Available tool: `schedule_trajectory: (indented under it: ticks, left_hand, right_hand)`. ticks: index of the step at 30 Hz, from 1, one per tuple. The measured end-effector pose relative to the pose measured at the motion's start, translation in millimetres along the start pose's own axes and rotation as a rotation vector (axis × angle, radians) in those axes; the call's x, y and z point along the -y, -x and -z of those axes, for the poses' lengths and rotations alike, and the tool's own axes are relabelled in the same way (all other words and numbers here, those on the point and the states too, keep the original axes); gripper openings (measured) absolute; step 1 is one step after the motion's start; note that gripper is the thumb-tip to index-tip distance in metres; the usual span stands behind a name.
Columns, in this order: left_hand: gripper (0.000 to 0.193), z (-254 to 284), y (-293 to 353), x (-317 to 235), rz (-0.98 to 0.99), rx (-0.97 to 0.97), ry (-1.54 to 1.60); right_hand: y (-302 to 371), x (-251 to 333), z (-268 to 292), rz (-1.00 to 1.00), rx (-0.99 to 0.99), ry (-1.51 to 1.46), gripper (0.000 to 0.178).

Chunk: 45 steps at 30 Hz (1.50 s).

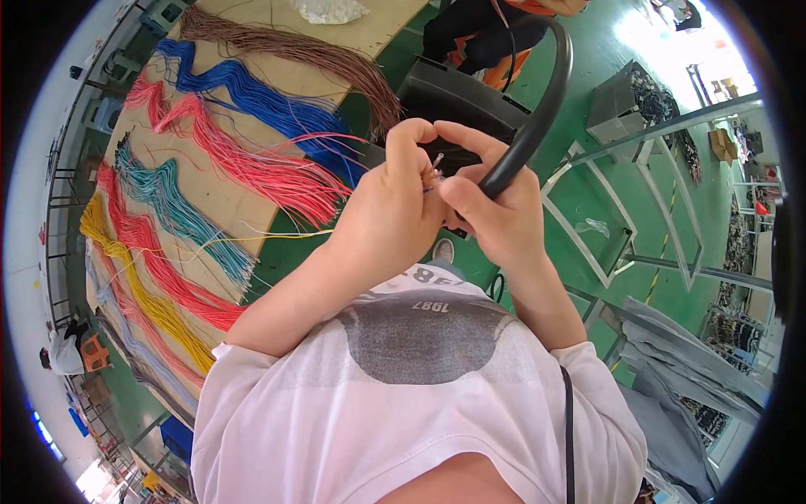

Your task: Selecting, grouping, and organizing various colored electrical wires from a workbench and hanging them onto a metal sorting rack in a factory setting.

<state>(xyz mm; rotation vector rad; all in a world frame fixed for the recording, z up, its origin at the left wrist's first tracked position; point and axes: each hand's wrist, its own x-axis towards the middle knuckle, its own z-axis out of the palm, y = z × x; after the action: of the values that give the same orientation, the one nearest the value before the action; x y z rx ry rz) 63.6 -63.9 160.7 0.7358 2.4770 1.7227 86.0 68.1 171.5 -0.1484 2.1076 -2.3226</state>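
Both of my hands meet in front of my chest with their fingertips close together. A thick black cable arches down from above into my right hand, whose fingers are closed around its lower end. My left hand is closed in a pinch on thin wires, which show a small metallic tip between the two hands. How these wires join the black cable is hidden by the fingers. A yellow wire and a pink wire run from the table to behind my left hand.
Left of me a tan table bears bundles of brown wires, blue wires, red wires, teal wires and yellow wires. A dark bin stands ahead, near another person. Metal frames stand at right.
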Motion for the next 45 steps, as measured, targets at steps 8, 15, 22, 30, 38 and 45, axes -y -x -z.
schedule_trajectory:
  ticks: [8, 15, 22, 30, 38, 45]
  left_hand:
    - [0.059, 6.5, -6.9, -3.1, 0.006, 0.15, 0.093]
    - [0.065, 11.6, -15.1, 13.6, 0.238, 0.364, 0.858]
    - [0.091, 5.9, -16.4, 6.4, 0.44, 0.373, 0.862]
    - [0.066, -0.2, -15.1, 4.0, 0.573, 0.215, 0.924]
    - [0.03, -3.5, -9.1, 9.6, 0.541, 0.121, 0.764]
    - [0.014, -5.0, -9.5, -2.4, 0.499, 0.056, 0.738]
  right_hand:
    - [1.4, -9.2, -0.9, 0.024, -0.068, 0.092, 0.027]
    - [9.8, -5.7, 1.8, -0.068, -0.073, -0.142, 0.02]
    - [12.3, -2.1, -10.2, -0.096, -0.106, 0.016, 0.019]
    - [5.4, -4.2, -11.0, -0.136, -0.066, -0.103, 0.01]
    - [4.6, -14.0, -5.9, -0.106, -0.143, -0.257, 0.009]
    - [2.0, -14.8, -4.5, -0.076, -0.164, -0.158, 0.011]
